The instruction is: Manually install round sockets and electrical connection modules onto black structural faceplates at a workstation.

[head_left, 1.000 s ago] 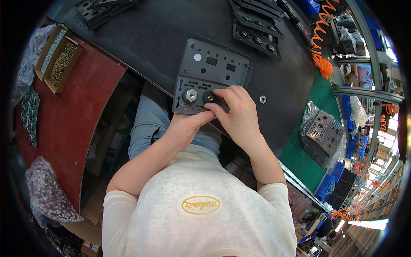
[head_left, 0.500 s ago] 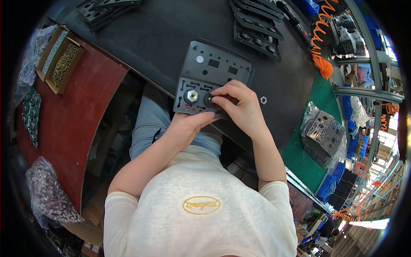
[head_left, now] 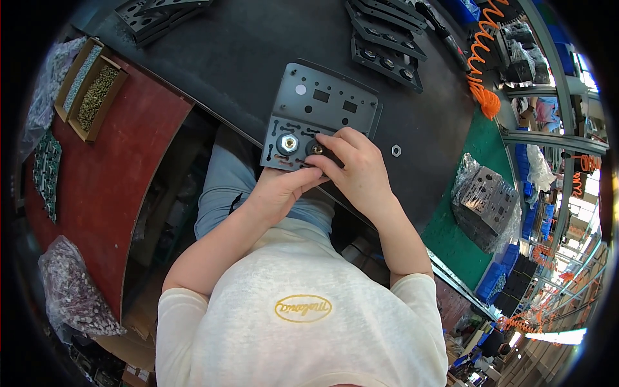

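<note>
A dark grey bent metal panel [head_left: 330,111] with round, square and slotted holes lies at the edge of the black table. My left hand [head_left: 281,192] grips its near edge, with the fingers hidden underneath. One threaded fitting with a large silver hex nut [head_left: 288,143] sits in the panel's left hole. Beside it, my right hand [head_left: 354,169] has thumb and forefinger closed about a second brass-coloured threaded fitting [head_left: 316,149] on a black round base. A loose hex nut [head_left: 396,151] lies on the table to the right of that hand.
Similar panels with fittings [head_left: 388,63] are stacked at the far right, near a power screwdriver [head_left: 445,35]. More panels [head_left: 158,19] lie far left. Cardboard boxes of small fasteners [head_left: 97,97] stand on the red board [head_left: 151,138]. A wrapped stack of metal parts [head_left: 487,203] sits right.
My right hand has turned and lowered slightly, its fingers opening a little around the fitting, so more brass shows. My left hand and the panel have hardly moved.
</note>
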The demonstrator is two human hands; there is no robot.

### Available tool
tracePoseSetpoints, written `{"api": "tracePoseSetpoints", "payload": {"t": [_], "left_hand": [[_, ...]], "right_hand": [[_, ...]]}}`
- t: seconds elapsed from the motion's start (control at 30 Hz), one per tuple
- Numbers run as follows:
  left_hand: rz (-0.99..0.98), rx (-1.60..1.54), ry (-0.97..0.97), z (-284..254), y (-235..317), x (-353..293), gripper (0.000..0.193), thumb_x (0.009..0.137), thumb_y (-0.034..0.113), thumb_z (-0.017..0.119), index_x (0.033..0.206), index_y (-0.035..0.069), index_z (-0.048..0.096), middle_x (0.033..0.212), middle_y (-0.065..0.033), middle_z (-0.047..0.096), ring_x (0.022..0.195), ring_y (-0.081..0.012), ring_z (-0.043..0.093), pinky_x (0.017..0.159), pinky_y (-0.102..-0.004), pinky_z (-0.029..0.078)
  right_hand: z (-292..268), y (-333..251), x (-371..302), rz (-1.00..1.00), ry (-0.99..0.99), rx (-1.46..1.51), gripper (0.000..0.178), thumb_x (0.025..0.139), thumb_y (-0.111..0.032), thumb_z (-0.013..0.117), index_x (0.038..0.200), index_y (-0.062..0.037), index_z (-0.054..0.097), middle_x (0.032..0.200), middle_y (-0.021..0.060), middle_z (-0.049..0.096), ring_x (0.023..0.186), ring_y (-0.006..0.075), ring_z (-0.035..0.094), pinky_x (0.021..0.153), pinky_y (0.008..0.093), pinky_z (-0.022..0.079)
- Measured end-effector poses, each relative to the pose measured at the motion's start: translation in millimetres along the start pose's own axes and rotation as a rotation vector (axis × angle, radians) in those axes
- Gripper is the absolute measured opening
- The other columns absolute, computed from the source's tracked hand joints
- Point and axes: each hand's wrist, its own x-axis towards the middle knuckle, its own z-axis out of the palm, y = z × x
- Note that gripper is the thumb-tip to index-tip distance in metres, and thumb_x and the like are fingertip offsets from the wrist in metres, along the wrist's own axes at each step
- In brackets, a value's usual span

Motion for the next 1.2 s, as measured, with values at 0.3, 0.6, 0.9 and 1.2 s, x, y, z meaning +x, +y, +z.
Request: {"api": "tracePoseSetpoints", "payload": {"t": [0.3,0.6,0.9,1.2], "left_hand": [[-0.024,-0.011,-0.007,2.9,3.8,-2.3,0.036,0.085,-0.002,0.055,0.12,0.006,0.051,0.115,-0.0065,0.056,0.105,-0.0151,0.057,0.094,-0.0324,0.048],[-0.018,-0.008,0.002,3.4,2.7,-1.0,0.039,0.084,-0.004,0.055,0.121,0.006,0.05,0.113,-0.0059,0.056,0.104,-0.0147,0.057,0.092,-0.0329,0.049],[0.002,-0.022,0.04,8.5,5.1,-2.4,0.033,0.084,-0.004,0.056,0.116,-0.001,0.052,0.112,-0.0131,0.06,0.106,-0.0237,0.06,0.094,-0.0368,0.051],[0.007,0.007,0.079,11.1,5.8,0.8,0.034,0.083,-0.003,0.058,0.117,0.0,0.051,0.113,-0.0111,0.058,0.107,-0.0225,0.058,0.094,-0.037,0.049]], "right_hand": [[-4.7,3.6,3.3,0.202,-0.014,0.319,0.021,0.074,-0.004,0.07,0.095,-0.0026,0.065,0.084,0.007,0.059,0.073,0.0197,0.06,0.064,0.0293,0.049],[-13.1,4.9,5.9,0.055,-0.142,0.175,0.027,0.073,-0.004,0.069,0.1,-0.0034,0.066,0.093,0.0075,0.057,0.09,0.0243,0.058,0.073,0.0334,0.049],[-46.2,51.4,-35.6,0.493,0.187,0.004,0.021,0.076,-0.01,0.07,0.095,-0.0028,0.062,0.091,0.0104,0.058,0.082,0.024,0.059,0.071,0.0335,0.048],[-58.8,87.2,-43.6,0.715,0.015,-0.077,0.019,0.075,-0.005,0.07,0.092,-0.0014,0.063,0.082,0.0092,0.061,0.073,0.0192,0.06,0.068,0.0296,0.049]]}}
